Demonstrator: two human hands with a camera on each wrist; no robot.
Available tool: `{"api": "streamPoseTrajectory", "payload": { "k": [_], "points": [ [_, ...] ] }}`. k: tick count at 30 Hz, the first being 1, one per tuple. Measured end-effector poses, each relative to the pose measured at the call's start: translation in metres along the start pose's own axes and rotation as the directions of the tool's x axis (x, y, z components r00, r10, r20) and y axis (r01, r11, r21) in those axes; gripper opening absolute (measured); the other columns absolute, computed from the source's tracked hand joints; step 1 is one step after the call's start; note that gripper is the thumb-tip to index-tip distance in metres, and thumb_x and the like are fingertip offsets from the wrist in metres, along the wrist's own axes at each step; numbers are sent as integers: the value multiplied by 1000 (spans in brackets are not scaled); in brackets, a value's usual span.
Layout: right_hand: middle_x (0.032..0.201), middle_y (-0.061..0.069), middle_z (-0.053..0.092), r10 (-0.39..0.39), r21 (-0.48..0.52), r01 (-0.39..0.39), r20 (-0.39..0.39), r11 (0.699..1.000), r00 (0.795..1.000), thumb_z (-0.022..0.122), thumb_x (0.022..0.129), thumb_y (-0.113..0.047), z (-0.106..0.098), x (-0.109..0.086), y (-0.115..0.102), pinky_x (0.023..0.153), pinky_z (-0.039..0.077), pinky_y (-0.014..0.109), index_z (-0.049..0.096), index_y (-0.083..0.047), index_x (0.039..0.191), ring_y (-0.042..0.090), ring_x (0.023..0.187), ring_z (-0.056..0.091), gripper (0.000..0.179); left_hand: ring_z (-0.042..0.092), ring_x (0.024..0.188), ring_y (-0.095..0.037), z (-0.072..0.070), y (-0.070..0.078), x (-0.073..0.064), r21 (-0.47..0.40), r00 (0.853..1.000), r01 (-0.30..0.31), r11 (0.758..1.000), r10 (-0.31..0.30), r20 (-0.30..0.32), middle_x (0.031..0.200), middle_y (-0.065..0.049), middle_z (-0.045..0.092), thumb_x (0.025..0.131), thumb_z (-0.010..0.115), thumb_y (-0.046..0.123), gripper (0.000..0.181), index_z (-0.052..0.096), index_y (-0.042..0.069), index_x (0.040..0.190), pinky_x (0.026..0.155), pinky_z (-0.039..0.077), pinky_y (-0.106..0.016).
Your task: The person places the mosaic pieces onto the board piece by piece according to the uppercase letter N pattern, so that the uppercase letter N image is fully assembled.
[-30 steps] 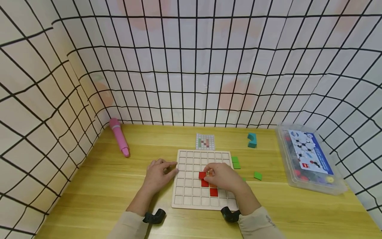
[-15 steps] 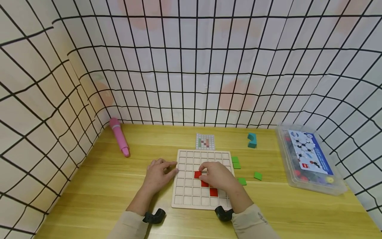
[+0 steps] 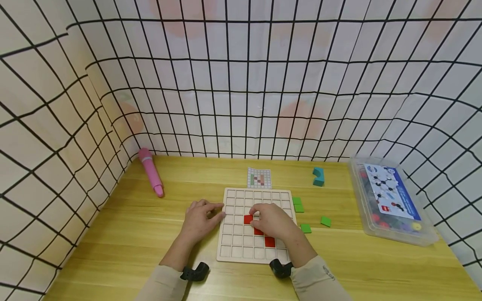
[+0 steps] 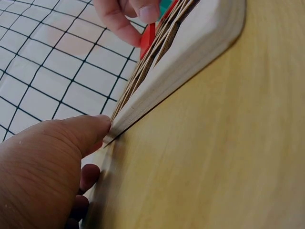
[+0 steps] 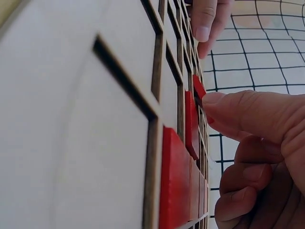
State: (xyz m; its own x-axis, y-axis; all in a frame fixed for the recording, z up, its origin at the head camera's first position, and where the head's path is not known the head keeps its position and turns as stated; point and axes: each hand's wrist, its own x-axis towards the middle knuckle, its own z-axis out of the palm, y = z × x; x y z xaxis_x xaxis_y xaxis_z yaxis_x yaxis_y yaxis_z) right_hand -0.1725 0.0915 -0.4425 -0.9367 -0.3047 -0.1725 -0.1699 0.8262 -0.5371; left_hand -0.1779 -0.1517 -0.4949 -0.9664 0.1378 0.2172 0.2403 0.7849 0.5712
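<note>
On the table lies a wooden grid board [image 3: 237, 240]. My left hand [image 3: 199, 220] rests at its left edge, with thumb and index finger stretched out and touching the rim. Over the board's middle, my right hand [image 3: 276, 221] pinches a red square tile [image 3: 247, 219] between thumb and index finger. That tile sits slightly tilted at a cell in the right wrist view. Two more red tiles, one nearer [image 3: 270, 242] and one partly covered [image 3: 257, 231], step down to the right in a diagonal. Part of the board is hidden under the right hand.
Several green tiles [image 3: 325, 221] lie right of the board. A printed pattern card [image 3: 259, 178] touches the board's far side. Farther back are a teal arched block [image 3: 318, 177], a pink microphone-shaped object [image 3: 151, 172] and a clear plastic box [image 3: 393, 200]. Grid-patterned cloth walls surround the table.
My right hand has shifted left with the red tile, bringing it about one cell over. A green tile beside the board has come out from behind the hand. My left hand stays put.
</note>
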Motion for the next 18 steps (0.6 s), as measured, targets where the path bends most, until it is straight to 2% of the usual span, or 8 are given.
{"api": "streamPoseTrajectory", "payload": {
  "k": [9,12,15,18],
  "points": [
    [56,-4,44,13,9,-13,-4,1000,1000,71,93,-20,-8,-8,1,54,35,28,72,-16,113,13,51,41,20,44,83,-13,0,0,0,6,1000,-18,1000,19,-7,88,5,62,89,78,38,31,78,24,117,81,32,-35],
    [58,-3,47,4,9,-3,-27,1000,1000,71,92,-20,-12,-11,5,56,35,29,73,-15,112,13,53,41,21,45,84,-13,0,0,0,6,1000,-17,1000,17,-4,88,5,62,89,78,38,32,78,24,117,81,32,-35],
    [68,-5,56,9,27,-8,-50,1000,999,70,90,-19,-16,-16,12,60,37,29,74,-15,111,14,60,45,22,45,84,-13,0,0,0,6,1000,-13,1000,13,1,89,5,63,89,78,38,32,78,23,118,82,32,-35],
    [70,-4,56,27,49,-25,-51,998,998,70,90,-19,-21,-20,20,60,37,30,74,-15,114,14,63,45,24,45,84,-13,-1,0,0,5,1000,-9,1000,9,3,89,5,63,89,78,38,32,78,23,118,82,32,-35]
  ]
}}
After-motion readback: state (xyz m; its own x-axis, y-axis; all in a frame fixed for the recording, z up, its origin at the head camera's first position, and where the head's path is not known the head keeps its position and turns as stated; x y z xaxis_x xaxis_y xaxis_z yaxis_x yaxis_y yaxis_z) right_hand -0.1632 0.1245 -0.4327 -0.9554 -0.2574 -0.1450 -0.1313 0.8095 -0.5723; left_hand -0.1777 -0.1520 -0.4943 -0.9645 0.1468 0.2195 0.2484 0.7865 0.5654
